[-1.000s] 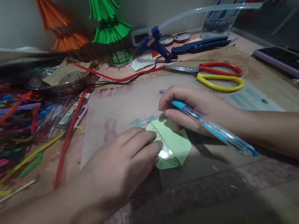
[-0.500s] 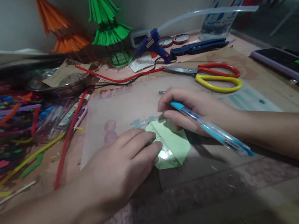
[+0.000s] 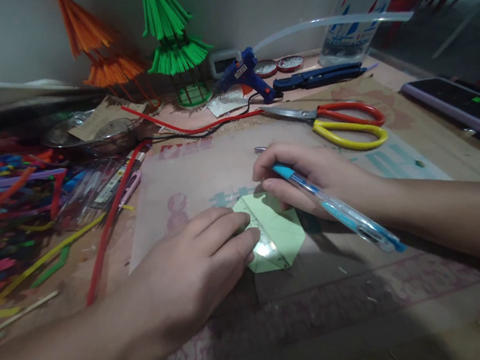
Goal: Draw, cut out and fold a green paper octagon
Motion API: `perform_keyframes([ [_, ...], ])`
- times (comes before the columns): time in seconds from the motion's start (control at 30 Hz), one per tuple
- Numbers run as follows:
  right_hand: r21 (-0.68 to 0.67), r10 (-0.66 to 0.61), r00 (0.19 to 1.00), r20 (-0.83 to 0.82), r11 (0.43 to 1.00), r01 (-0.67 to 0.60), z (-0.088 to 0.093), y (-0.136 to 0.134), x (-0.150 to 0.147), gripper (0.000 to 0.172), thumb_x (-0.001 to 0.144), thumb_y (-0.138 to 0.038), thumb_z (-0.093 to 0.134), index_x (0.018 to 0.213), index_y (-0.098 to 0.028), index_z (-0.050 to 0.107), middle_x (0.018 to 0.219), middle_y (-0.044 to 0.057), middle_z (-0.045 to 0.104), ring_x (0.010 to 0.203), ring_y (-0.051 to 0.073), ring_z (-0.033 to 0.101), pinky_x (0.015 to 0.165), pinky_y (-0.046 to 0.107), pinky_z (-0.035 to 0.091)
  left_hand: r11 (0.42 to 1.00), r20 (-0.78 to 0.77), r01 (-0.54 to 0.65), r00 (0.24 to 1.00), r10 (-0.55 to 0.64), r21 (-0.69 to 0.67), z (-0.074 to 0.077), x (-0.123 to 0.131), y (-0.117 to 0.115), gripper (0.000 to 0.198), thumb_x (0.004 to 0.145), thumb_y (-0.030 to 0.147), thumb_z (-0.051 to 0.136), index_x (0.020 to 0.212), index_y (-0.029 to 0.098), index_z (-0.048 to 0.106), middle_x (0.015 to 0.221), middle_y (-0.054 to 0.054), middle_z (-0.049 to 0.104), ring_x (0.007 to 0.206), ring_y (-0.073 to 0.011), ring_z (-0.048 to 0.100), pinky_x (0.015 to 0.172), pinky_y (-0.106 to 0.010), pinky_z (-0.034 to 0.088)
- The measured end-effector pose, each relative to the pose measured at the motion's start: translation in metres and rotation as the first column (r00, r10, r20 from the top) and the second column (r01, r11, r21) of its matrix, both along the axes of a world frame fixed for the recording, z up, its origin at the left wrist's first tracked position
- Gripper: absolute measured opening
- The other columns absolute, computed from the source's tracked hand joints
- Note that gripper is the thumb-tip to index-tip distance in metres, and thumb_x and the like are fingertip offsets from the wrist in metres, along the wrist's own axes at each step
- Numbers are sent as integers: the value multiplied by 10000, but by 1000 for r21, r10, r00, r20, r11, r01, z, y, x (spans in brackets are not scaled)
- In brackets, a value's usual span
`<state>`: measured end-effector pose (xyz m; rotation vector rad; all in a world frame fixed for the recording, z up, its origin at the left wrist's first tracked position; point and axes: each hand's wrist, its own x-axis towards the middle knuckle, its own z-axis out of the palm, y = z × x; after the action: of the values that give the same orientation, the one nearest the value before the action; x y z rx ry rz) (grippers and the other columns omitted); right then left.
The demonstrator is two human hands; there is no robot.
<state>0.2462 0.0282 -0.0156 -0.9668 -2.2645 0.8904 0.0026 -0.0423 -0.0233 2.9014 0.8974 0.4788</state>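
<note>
A light green piece of paper (image 3: 286,226) with cut corners and faint pencil-like lines lies before me. A clear ruler (image 3: 269,247) rests slantwise across it. My left hand (image 3: 213,252) presses its bent fingertips onto the ruler, holding it against the paper; part of the ruler is hidden underneath. In my right hand (image 3: 304,175) is a blue clear-barrelled pen (image 3: 339,212), gripped between thumb and fingers. Its metal tip points away from me, beyond the paper, and its back end leans toward the lower right. The right fingertips are at the paper's far edge.
Red-and-yellow-handled scissors (image 3: 348,124) lie behind my right hand. A blue glue gun (image 3: 248,75), a metal bowl (image 3: 92,142) and green (image 3: 175,46) and orange (image 3: 97,46) pipe-cleaner towers stand at the back. Colourful pipe cleaners (image 3: 6,218) crowd the left; a phone (image 3: 461,105) lies right.
</note>
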Motion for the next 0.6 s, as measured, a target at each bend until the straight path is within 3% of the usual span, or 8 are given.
perform_keyframes([
  [0.6,9,8,1000,5,1000,-8,0,0,0,118,933,-236,588,1044,-208,615,830,-11,655,672,140,561,625,275,404,1000,-12,-3,1000,4,21,-1,1,1,297,1071,140,390,1212,137,651,1177,-137,708,1036,-265,665,849,-387,582],
])
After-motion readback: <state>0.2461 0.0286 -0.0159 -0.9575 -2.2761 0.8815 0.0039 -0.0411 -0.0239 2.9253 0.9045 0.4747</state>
